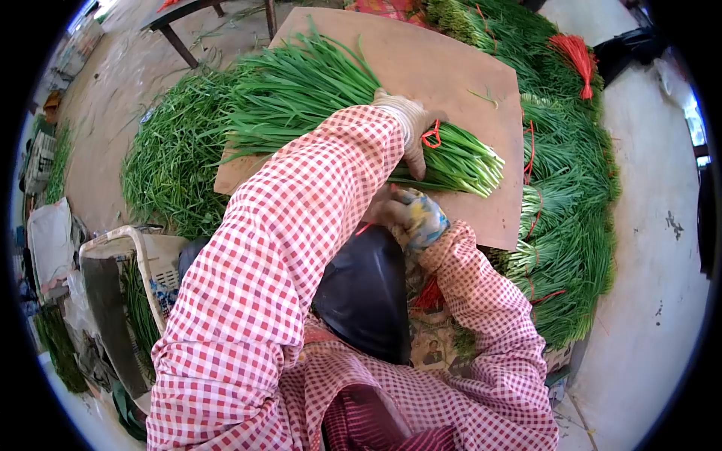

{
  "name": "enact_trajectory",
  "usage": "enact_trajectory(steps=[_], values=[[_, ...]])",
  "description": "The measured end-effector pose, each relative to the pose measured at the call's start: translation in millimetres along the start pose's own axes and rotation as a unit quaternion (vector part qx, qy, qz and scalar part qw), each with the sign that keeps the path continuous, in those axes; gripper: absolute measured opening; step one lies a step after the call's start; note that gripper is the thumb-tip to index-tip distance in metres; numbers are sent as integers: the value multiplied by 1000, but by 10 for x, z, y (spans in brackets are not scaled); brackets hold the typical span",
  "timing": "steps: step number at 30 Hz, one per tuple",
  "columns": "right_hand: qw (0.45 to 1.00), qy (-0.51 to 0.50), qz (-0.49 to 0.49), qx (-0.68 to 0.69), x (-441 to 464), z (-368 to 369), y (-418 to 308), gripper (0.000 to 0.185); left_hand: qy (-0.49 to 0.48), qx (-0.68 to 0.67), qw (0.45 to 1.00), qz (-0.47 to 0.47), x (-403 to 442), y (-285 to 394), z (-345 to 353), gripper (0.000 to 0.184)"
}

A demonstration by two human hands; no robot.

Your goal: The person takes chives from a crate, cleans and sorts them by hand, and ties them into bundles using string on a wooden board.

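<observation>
2 checked sleeves [263, 233] | 2 hands [410, 131] [417, 214] | 1 red-tied bundle [468, 161] | 1 board [451, 68]

The scene is bright with soft, pale light, strongest at the right side, where a window-like gap [696, 124] burns out to bluish white. The floor [647, 308] there is also very light and loses some texture. On the worktop [444, 68] the light is quite even, with a soft dark shadow beneath the bundle of garlic chives [316, 98]. The black covering [365, 286] on the lap gives a dull sheen. The right hand [416, 216] looks slightly blurred. The wide lens bends the outer parts strongly, and black corners with a bluish fringe surround the round view.
</observation>
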State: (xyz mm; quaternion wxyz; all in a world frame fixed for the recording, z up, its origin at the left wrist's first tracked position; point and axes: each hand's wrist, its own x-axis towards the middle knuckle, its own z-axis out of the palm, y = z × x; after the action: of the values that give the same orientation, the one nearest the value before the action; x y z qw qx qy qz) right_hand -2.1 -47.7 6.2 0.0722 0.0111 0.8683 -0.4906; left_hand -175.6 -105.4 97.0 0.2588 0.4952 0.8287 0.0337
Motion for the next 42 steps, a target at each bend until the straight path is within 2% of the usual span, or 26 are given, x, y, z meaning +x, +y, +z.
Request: enact_trajectory(steps=[1,2,3,5,9,11,12,13,14,15,16,17,19,20,22,23,26,29,31,33,35,37,38,42], values=[[980,23,-152,-128,-42,-56,-39,27,0,6,1000,0,10,-8,3,110],[979,82,-176,-57,-63,-88,-95,21,-4,6,1000,-6,-15,11,-12,110],[979,79,-178,-58,-133,-134,-125,21,-2,5,1000,-8,-37,31,-22,110],[981,163,-67,-78,-346,-191,-154,18,-4,-16,1000,-11,-101,66,-29,110],[981,178,-28,-77,-734,24,-102,14,21,-18,999,-19,-115,63,69,109],[980,192,9,43,-807,75,-125,11,37,-21,999,-13,-131,57,100,109],[978,166,54,110,-833,49,-43,11,28,-19,999,-17,-120,56,88,109],[978,167,54,110,-843,-24,-5,11,19,-18,999,-20,-108,57,83,108],[972,147,68,173,-816,-120,-90,12,33,-13,999,-14,-121,59,90,107],[960,129,86,235,-794,-195,-130,14,31,-15,999,-8,-125,53,88,107],[968,172,4,181,-724,-265,-94,17,36,-18,999,-3,-130,46,88,107],[968,178,9,177,-619,-360,-198,17,42,-21,999,3,-128,44,88,106],[930,275,54,239,-393,-594,-518,26,54,-21,998,10,-88,43,105,105],[929,283,49,234,-319,-659,-489,26,52,-24,998,6,-105,47,97,105],[929,270,84,237,-221,-770,-395,47,60,-22,998,-2,-122,59,109,103],[929,275,83,234,-212,-823,-412,47,63,-20,998,3,-111,49,126,103],[966,178,146,114,-253,-969,-598,79,60,-18,998,4,-105,46,138,105],[968,160,189,47,-265,-1049,-557,85,58,-14,998,3,-106,49,125,106],[962,178,202,42,-219,-1093,-566,84,69,-12,997,13,-104,48,147,107],[972,118,205,0,-161,-1140,-553,79,71,-12,997,8,-119,61,145,108],[969,115,218,-34,-125,-1157,-660,82,65,-13,998,7,-131,73,137,109],[968,119,199,-91,-35,-1179,-631,80,63,-13,998,6,-136,71,156,109],[964,131,154,-173,-1,-1178,-562,77,62,-16,998,6,-137,73,153,107],[955,138,149,-216,135,-1190,-514,73,70,-24,997,9,-156,67,168,107]])
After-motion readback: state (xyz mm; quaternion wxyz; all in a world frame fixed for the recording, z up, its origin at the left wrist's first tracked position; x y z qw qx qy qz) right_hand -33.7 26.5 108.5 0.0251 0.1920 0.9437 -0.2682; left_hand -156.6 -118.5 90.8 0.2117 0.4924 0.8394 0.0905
